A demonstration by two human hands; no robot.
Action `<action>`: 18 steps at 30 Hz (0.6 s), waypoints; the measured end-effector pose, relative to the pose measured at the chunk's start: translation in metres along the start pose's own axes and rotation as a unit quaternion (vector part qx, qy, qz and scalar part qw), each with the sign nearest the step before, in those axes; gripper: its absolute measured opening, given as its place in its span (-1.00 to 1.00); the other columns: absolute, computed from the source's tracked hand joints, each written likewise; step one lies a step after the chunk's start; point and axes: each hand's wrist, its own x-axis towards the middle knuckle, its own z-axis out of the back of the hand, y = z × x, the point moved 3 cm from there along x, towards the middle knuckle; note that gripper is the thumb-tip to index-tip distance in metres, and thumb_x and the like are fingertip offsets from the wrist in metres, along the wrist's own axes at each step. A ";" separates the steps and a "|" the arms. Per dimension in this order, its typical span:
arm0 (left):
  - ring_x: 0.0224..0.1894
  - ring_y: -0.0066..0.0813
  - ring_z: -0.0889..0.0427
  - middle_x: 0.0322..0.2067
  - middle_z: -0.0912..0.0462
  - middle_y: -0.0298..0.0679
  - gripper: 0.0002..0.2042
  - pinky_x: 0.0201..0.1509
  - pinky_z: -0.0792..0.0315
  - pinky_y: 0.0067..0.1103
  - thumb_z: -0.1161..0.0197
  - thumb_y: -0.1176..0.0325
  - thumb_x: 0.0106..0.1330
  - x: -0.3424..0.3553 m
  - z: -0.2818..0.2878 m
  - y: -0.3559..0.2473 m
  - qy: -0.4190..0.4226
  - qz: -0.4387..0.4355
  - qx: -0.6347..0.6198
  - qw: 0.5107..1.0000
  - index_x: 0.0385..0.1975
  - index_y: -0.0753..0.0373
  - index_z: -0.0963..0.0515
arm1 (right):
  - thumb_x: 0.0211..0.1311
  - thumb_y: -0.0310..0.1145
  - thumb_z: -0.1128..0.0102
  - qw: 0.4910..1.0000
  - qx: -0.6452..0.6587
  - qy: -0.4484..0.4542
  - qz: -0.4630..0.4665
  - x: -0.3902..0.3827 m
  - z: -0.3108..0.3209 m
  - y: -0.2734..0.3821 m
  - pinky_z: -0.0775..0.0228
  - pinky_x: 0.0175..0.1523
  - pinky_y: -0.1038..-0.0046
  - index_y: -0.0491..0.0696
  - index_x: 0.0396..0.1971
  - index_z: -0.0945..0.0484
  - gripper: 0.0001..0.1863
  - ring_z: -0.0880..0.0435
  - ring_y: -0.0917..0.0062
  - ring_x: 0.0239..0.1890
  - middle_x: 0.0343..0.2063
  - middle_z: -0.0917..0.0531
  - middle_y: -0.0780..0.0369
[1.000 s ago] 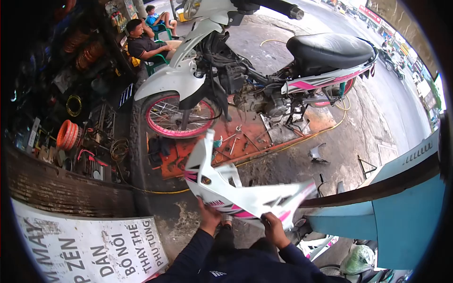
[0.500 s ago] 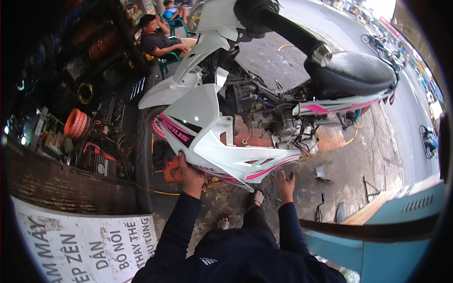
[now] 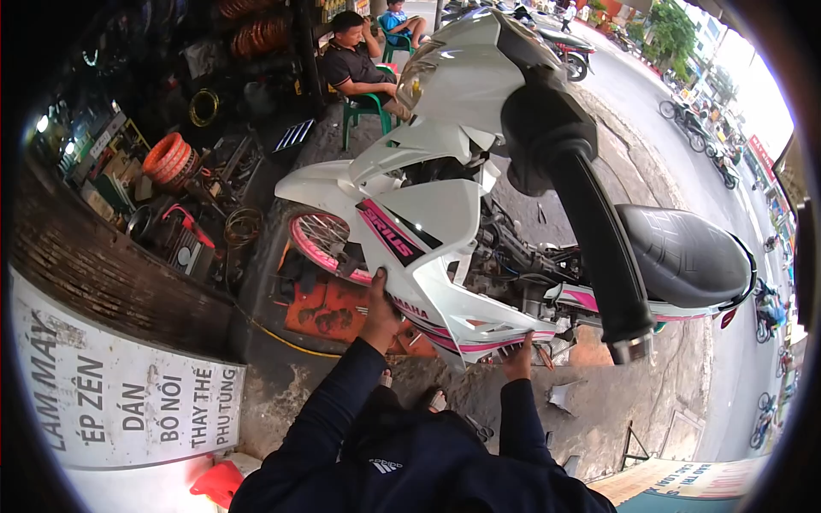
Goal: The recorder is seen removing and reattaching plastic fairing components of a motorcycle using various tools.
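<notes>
Both arms reach forward: left hand [image 3: 380,301] and right hand [image 3: 518,360] each grip the white-and-pink fairing panel [image 3: 445,256] against the motorbike [image 3: 684,256].

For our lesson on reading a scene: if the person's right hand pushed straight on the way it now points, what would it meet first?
The right hand points up under the white and pink fairing panel, so it would likely meet that panel's lower edge first, with the motorbike's exposed engine area behind. Depth is unclear.
</notes>
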 end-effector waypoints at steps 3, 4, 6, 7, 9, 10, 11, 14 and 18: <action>0.08 -0.19 -0.46 0.01 -0.49 -0.19 -0.35 0.17 -0.35 -0.21 -0.26 -0.09 0.13 0.010 0.016 -0.005 0.006 0.001 -0.035 0.999 0.13 0.20 -0.32 | 0.06 0.35 -0.10 1.000 0.001 -0.014 -0.017 -0.002 -0.028 0.006 -0.04 0.29 0.09 -0.05 0.25 -0.15 -0.06 -0.28 0.26 0.20 0.19 -0.29 0.14; 0.08 -0.19 -0.46 0.01 -0.49 -0.19 -0.35 0.17 -0.35 -0.21 -0.26 -0.09 0.13 0.017 0.025 -0.003 0.002 -0.001 -0.040 0.999 0.13 0.20 -0.32 | 0.05 0.35 -0.11 1.000 -0.005 -0.023 -0.020 -0.003 -0.032 0.009 -0.04 0.30 0.08 -0.06 0.25 -0.14 -0.05 -0.28 0.24 0.20 0.21 -0.28 0.14; 0.07 -0.24 -0.47 0.00 -0.50 -0.22 -0.34 0.14 -0.38 -0.25 -0.28 -0.09 0.11 0.031 0.021 0.008 0.061 0.011 -0.012 0.998 0.13 0.19 -0.32 | 0.07 0.33 -0.12 1.000 0.019 -0.012 -0.006 0.006 -0.018 0.018 0.00 0.32 0.06 -0.02 0.25 -0.16 -0.09 -0.25 0.22 0.23 0.23 -0.25 0.13; 0.10 -0.26 -0.45 0.03 -0.49 -0.22 -0.38 0.24 -0.28 -0.30 -0.26 -0.03 0.16 0.027 0.013 0.003 0.071 0.056 -0.041 0.995 0.14 0.21 -0.31 | 0.08 0.32 -0.10 0.999 0.020 -0.028 -0.002 0.006 -0.017 0.019 0.00 0.33 0.07 -0.01 0.24 -0.18 -0.12 -0.26 0.23 0.22 0.21 -0.28 0.14; 0.10 -0.26 -0.46 0.03 -0.49 -0.22 -0.36 0.22 -0.30 -0.30 -0.27 -0.04 0.14 0.037 0.022 0.008 0.087 0.057 -0.033 0.994 0.14 0.21 -0.32 | 0.10 0.32 -0.08 0.999 0.017 -0.047 0.001 0.006 -0.017 0.021 0.01 0.33 0.08 0.00 0.23 -0.21 -0.14 -0.27 0.25 0.22 0.20 -0.30 0.14; 0.09 -0.26 -0.47 0.03 -0.49 -0.22 -0.35 0.21 -0.32 -0.30 -0.29 -0.05 0.12 0.043 0.029 0.009 0.108 0.054 -0.018 0.993 0.13 0.21 -0.32 | 0.10 0.32 -0.08 0.998 0.023 -0.055 0.002 0.006 -0.021 0.021 0.00 0.33 0.09 0.00 0.23 -0.22 -0.15 -0.28 0.24 0.21 0.19 -0.31 0.15; 0.08 -0.28 -0.47 0.02 -0.49 -0.24 -0.33 0.18 -0.35 -0.32 -0.32 -0.06 0.09 0.046 0.040 0.011 0.105 0.088 -0.030 0.990 0.13 0.19 -0.32 | 0.10 0.31 -0.08 0.998 0.031 -0.063 0.003 0.005 -0.026 0.020 0.00 0.33 0.09 0.00 0.22 -0.23 -0.16 -0.28 0.24 0.20 0.19 -0.32 0.16; 0.07 -0.31 -0.47 0.00 -0.49 -0.25 -0.33 0.15 -0.37 -0.36 -0.32 -0.06 0.10 0.059 0.057 0.018 0.121 0.093 -0.016 0.988 0.13 0.18 -0.30 | 0.11 0.30 -0.10 0.995 0.039 -0.088 0.012 0.002 -0.036 0.018 -0.01 0.32 0.08 0.00 0.20 -0.25 -0.18 -0.28 0.26 0.20 0.20 -0.29 0.16; 0.06 -0.36 -0.48 -0.02 -0.49 -0.27 -0.36 0.13 -0.38 -0.40 -0.28 -0.05 0.14 0.061 0.057 0.018 0.149 0.101 0.023 0.983 0.13 0.19 -0.29 | 0.09 0.28 -0.13 0.994 0.065 -0.081 0.024 0.003 -0.024 0.013 -0.06 0.28 0.06 0.01 0.15 -0.29 -0.22 -0.30 0.23 0.17 0.15 -0.32 0.17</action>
